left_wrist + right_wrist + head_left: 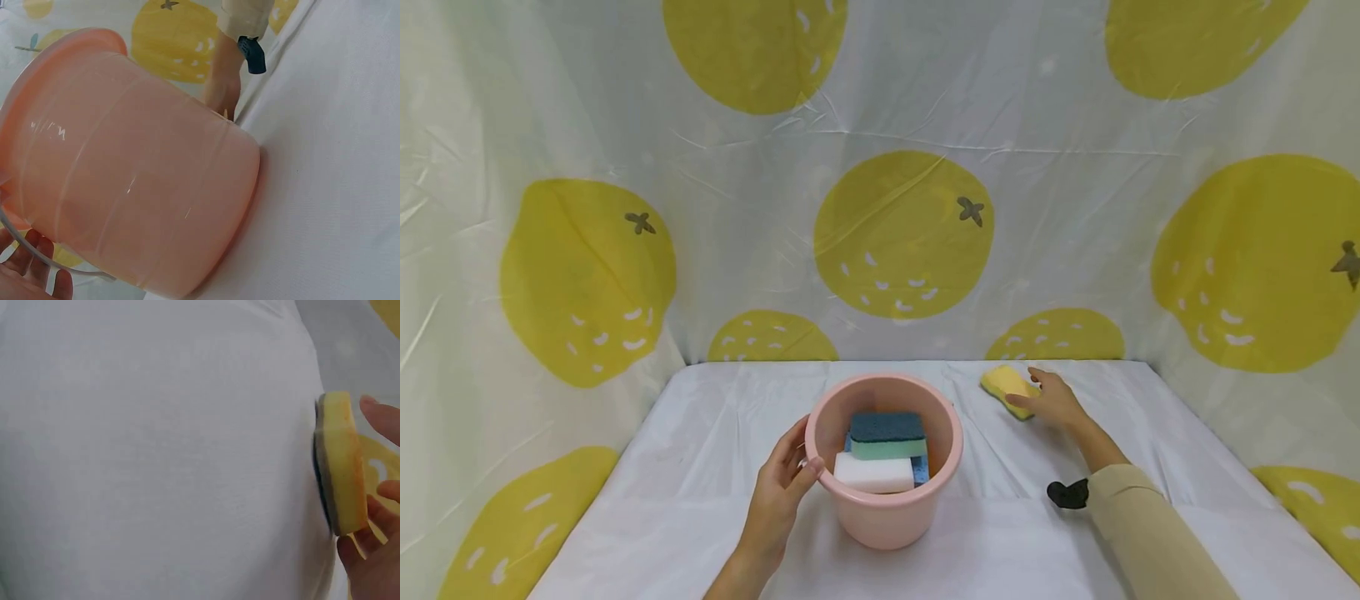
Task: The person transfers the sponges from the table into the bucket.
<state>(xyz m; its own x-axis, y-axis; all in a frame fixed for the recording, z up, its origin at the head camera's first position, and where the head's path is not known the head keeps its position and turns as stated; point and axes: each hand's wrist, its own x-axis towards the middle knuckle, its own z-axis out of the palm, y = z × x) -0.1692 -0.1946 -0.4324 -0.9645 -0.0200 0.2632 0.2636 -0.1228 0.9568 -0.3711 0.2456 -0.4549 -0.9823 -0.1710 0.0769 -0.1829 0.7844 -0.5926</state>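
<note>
A pink bucket (887, 521) stands upright on the white cloth, and my left hand (775, 496) grips its left rim with the thumb over the edge. Inside lie a green sponge with a dark scouring top (887, 437), a white sponge block (874, 473) and a mostly covered blue piece (921, 471). Toward the back right, a yellow sponge (1006, 383) with a dark underside lies on the cloth. My right hand (1060, 408) is at its right end, fingers spread around it; in the right wrist view the fingers (380, 515) are not closed on the sponge (342, 462).
The white cloth (700, 467) covers the table. Behind and at both sides hangs a curtain (1045, 250) printed with yellow lemons. A thin handle (56, 265) hangs on the bucket's side. A black strap piece (1067, 494) sticks out from the right sleeve cuff.
</note>
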